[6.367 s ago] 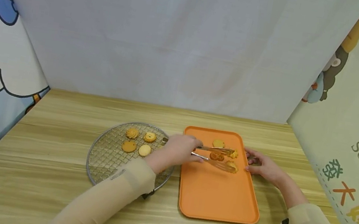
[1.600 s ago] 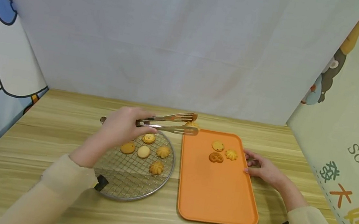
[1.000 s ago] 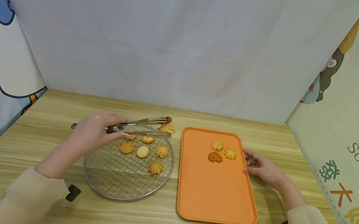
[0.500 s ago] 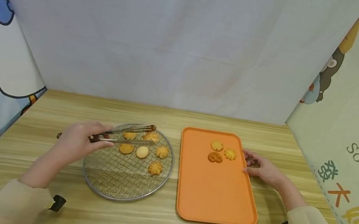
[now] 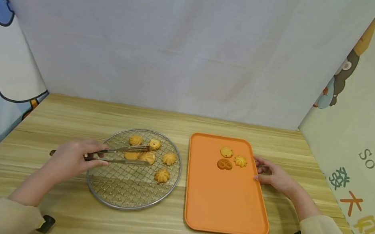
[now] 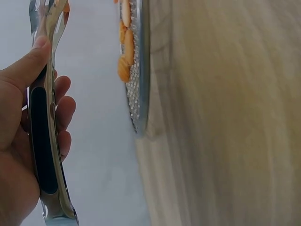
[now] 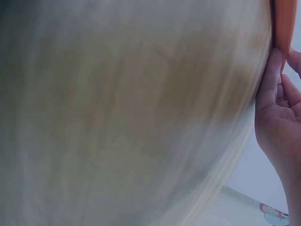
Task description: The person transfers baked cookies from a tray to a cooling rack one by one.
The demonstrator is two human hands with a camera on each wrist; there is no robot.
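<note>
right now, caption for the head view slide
Left hand lowers tongs onto the wire rack; right hand touches the orange tray.

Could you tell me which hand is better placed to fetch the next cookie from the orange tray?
The left hand, probably: it already holds the tongs over the wire rack. The right hand holds no tool and rests against the orange tray edge.

The left hand (image 5: 72,156) was curled tight, thumb on top, arm reaching forward. The right hand (image 5: 274,176) lay loose with its fingers (image 7: 273,77) nearly straight.
</note>
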